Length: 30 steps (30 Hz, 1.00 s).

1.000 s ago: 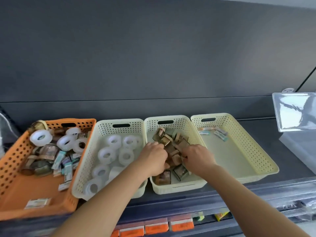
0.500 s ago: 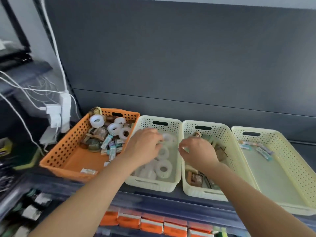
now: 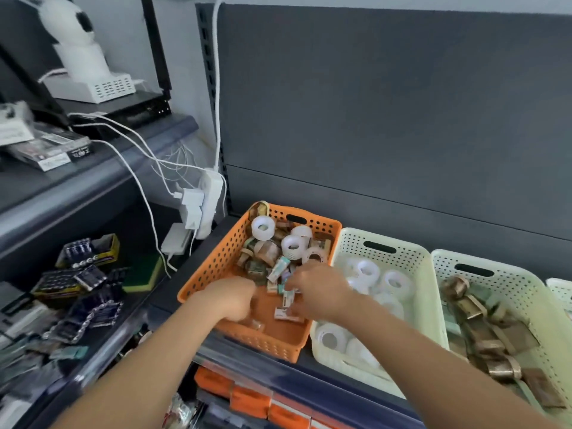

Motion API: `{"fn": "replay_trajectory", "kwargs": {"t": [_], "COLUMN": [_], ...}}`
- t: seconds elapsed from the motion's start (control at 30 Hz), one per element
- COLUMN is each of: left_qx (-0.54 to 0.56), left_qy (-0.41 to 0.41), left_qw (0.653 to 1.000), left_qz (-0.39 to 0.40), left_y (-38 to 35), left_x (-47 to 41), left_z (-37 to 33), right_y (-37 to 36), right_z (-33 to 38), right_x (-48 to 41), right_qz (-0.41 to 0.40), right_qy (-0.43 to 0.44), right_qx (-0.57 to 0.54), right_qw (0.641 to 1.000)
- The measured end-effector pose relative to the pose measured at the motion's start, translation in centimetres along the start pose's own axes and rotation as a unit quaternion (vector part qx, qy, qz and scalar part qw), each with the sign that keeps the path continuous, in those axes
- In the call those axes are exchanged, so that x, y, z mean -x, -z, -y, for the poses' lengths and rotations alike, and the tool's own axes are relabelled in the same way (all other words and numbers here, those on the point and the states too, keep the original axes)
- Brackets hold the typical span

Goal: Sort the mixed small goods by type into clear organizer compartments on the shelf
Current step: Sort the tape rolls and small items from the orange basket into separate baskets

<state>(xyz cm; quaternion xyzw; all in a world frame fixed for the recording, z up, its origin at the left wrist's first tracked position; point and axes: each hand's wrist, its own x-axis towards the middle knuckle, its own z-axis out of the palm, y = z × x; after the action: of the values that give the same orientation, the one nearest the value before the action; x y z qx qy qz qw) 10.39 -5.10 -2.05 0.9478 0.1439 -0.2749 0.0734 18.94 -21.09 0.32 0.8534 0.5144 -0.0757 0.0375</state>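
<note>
Fingers [image 3: 293, 281] of right hand [image 3: 315, 292] curled over small packets [image 3: 288, 300] in orange basket [image 3: 216, 261]; grip can't tell, blurred.
Left hand [image 3: 232, 300] curled beside them, contents unclear. Pinch one type only; tape rolls [image 3: 292, 244] just beyond the fingers, cream bins [image 3: 411, 255] to their right.

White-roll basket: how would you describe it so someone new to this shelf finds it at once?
Against the grey back panel, a row of perforated baskets sits on the shelf. Start at the only orange basket and take the cream basket directly to its right. It holds only white tape rolls, whereas the next cream basket holds brownish rolls.
</note>
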Motion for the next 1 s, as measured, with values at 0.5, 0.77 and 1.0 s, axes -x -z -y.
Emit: {"fn": "replay_trajectory", "kwargs": {"t": [0.5,0.77,1.0], "left_qx": [0.066,0.005,0.168], "left_qy": [-0.074,-0.101,-0.123], "left_qw": [0.994,0.992,0.976], "left_qz": [0.054,0.073,-0.061], "left_y": [0.3,-0.3,0.4], "left_x": [-2.1,-1.8,-2.0], "left_z": [2.6,0.8,2.5], "right_y": [-2.5,-2.7,-1.2], "right_z": [2.0,2.1,0.7], "right_x": [-4.3,-4.2,-4.0], "right_qz": [0.065,0.075,0.016], "right_qy": [-0.020,0.017,-0.026], "right_qx": [0.132,0.136,-0.069], "right_qw": [0.989,0.988,0.997]}}
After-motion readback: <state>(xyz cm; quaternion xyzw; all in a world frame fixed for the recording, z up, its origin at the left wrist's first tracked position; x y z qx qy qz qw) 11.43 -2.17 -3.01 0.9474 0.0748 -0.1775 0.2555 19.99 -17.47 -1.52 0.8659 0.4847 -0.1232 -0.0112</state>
